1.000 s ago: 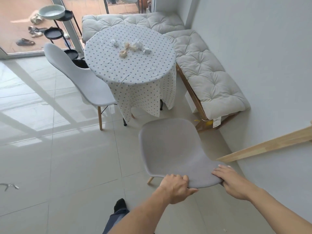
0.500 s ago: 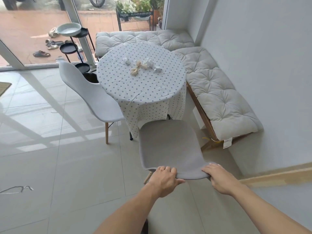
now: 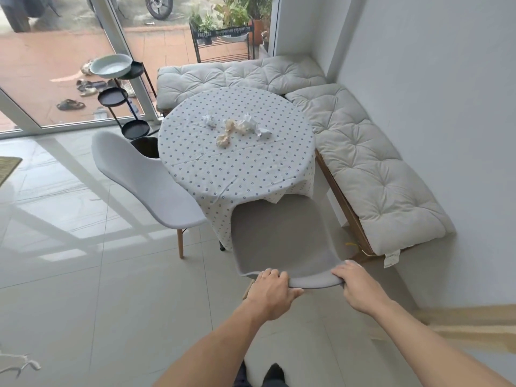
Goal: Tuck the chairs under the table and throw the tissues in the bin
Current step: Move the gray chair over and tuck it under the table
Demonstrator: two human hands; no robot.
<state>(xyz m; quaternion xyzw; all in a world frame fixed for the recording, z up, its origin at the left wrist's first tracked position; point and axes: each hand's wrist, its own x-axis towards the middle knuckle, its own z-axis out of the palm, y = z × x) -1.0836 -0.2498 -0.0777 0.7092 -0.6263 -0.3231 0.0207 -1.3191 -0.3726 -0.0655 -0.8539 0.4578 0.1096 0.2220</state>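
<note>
Both hands, left hand [image 3: 272, 293] & right hand [image 3: 356, 286], grip the grey chair [image 3: 282, 238] backrest top; seat front sits at the tablecloth [image 3: 237, 169] hem. Push straight, w/ even pressure, legs clear of table base.

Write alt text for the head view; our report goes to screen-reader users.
Both hands, left hand and right hand, grip the top edge of a grey chair whose seat meets the draped cloth of a round table. Crumpled tissues lie on top; a second chair stands angled at the table's left.
</note>
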